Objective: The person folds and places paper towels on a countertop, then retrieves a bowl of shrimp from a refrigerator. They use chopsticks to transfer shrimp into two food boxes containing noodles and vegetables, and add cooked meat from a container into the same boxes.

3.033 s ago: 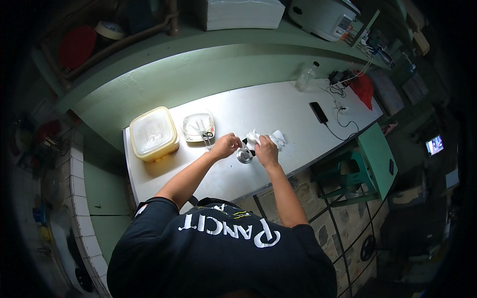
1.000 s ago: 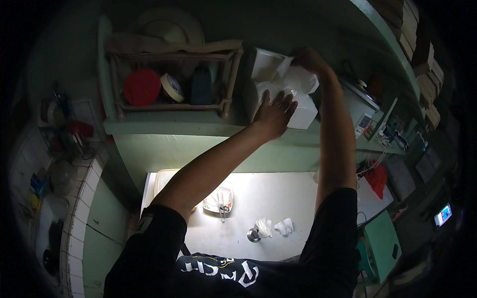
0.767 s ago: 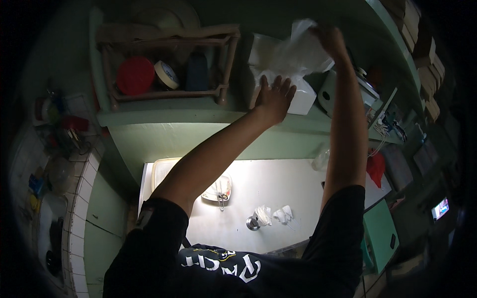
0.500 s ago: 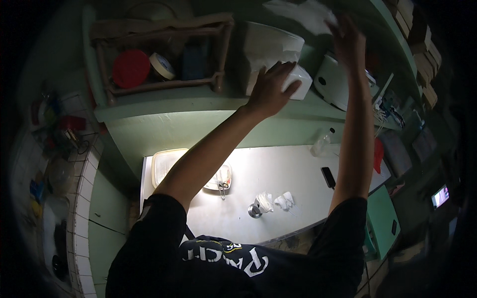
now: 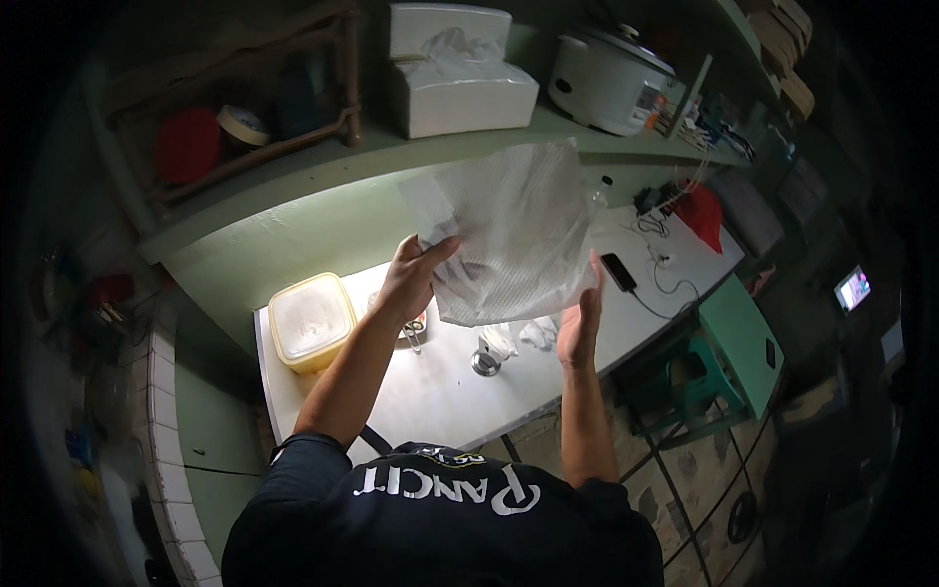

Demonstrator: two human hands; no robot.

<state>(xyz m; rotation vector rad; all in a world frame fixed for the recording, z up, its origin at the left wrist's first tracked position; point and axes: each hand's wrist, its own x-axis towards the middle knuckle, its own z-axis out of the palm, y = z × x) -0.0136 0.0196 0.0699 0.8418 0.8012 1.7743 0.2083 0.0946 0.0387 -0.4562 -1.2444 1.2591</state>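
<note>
A thin, translucent whitish plastic sheet [image 5: 514,230] with fine stripes hangs spread above the table. Its left edge is pinched by my left hand [image 5: 409,279], thumb on the near side. My right hand [image 5: 578,328] is upright at the sheet's lower right edge, fingers stretched and close to or touching it. Below the sheet, crumpled white pieces [image 5: 538,334] lie beside a round metal item [image 5: 485,362]. A lidded, pale yellow tub [image 5: 313,321] stands at the table's left end. Beside my left wrist, a container with a metal-handled utensil [image 5: 412,336] is partly hidden.
On the green shelf [image 5: 323,178] stand a white box [image 5: 469,98] with clear plastic poking out and a white rice cooker [image 5: 608,83]. A phone [image 5: 617,273] on a cable lies on the white table [image 5: 430,396]. A green stool [image 5: 706,377] is at right.
The sheet has come down from above the shelf to over the table with my right hand. My left hand has left the white box and now grips the sheet's left edge.
</note>
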